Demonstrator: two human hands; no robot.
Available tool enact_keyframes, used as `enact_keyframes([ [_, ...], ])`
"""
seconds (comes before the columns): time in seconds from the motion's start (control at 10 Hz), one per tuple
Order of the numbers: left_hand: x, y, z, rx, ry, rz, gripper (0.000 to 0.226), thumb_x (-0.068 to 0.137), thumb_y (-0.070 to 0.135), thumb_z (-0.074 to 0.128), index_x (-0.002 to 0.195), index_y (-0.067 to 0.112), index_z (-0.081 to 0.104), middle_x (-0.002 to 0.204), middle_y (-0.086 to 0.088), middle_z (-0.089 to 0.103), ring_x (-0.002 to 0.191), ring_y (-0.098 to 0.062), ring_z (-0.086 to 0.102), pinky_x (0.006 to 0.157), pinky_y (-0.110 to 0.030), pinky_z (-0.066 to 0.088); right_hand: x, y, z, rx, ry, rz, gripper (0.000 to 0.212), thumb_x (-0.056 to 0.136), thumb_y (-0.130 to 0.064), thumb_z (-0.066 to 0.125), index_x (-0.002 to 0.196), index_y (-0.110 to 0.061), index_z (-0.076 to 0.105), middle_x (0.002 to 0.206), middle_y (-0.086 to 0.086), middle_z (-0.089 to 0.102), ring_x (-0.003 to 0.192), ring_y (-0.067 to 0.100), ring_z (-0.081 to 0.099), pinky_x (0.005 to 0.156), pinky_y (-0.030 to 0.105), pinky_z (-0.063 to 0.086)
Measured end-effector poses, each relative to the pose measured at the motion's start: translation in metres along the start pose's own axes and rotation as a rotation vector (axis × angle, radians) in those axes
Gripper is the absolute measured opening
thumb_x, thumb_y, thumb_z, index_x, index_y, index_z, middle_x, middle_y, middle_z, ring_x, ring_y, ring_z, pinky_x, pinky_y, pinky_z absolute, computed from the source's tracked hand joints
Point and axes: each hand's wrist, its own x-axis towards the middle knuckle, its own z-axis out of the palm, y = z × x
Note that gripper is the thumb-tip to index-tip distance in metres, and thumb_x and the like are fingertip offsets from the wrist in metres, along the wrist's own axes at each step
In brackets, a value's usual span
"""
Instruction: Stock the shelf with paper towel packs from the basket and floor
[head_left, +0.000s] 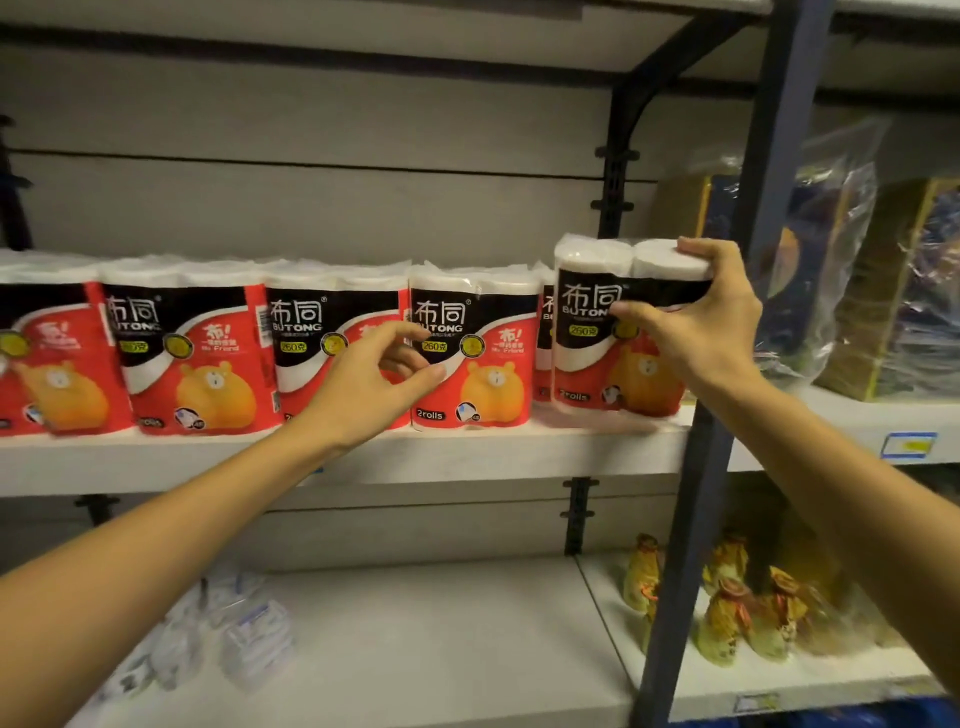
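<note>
Gripping the end pack (597, 332) at the shelf (519, 452) lip, right hand (711, 322) is risking a topple — left hand (374, 379) hovering spread, empty.

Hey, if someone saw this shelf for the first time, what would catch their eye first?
Probably the row of red paper towel packs lining the middle shelf. Next, the right hand gripping the end pack at the row's right, while the left hand hovers open by another pack.

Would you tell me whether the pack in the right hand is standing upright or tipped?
Upright: the pack stands on the shelf, label level, right hand gripping it.
</note>
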Motion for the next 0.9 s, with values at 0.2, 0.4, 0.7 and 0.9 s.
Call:
enact_keyframes([
  [0.2, -0.011, -0.004, -0.004, 0.066, 0.05, -0.029, 0.028, 0.084, 0.021, 0.071, 0.11, 0.026, 0.06, 0.086, 0.005, 0.066, 0.079, -0.004, 0.062, 0.068, -0.013, 0.048, 0.006, 0.028, 0.017, 0.097, -0.115, 0.091, 0.072, 0.066, -0.027, 0.088, 0.126, -0.019, 0.049, 0.112, -0.009, 0.054, 0.099, 0.006, 0.056, 0.076, 0.011, 0.045],
  [0.4, -0.03, -0.016, -0.02, 0.153, 0.149, -0.057, 0.022, 0.085, 0.013, 0.069, 0.106, 0.018, 0.063, 0.087, -0.001, 0.067, 0.08, -0.008, 0.062, 0.068, -0.011, 0.046, 0.019, 0.045, 0.025, 0.118, -0.274, 0.106, 0.063, 0.075, -0.023, 0.082, 0.125, -0.023, 0.044, 0.12, -0.003, 0.053, 0.102, 0.011, 0.058, 0.082, 0.029, 0.054],
  [0.7, -0.056, -0.031, -0.035, 0.171, 0.178, -0.126, 0.022, 0.086, 0.013, 0.069, 0.107, 0.016, 0.062, 0.082, 0.004, 0.066, 0.075, -0.005, 0.062, 0.068, -0.015, 0.047, 0.007, 0.047, 0.035, 0.004, -0.233, 0.1, 0.069, 0.079, -0.025, 0.078, 0.137, -0.025, 0.04, 0.144, 0.012, 0.03, 0.129, 0.028, 0.04, 0.102, 0.041, 0.042],
  [0.9, -0.072, -0.03, -0.049, 0.167, 0.207, -0.114, 0.021, 0.086, 0.014, 0.068, 0.106, 0.018, 0.063, 0.081, 0.0, 0.067, 0.075, -0.011, 0.061, 0.064, -0.014, 0.048, -0.011, 0.027, 0.044, -0.195, -0.012, 0.067, 0.09, 0.078, -0.028, 0.079, 0.149, -0.021, 0.025, 0.156, 0.011, 0.025, 0.144, 0.028, 0.023, 0.117, 0.047, 0.025],
])
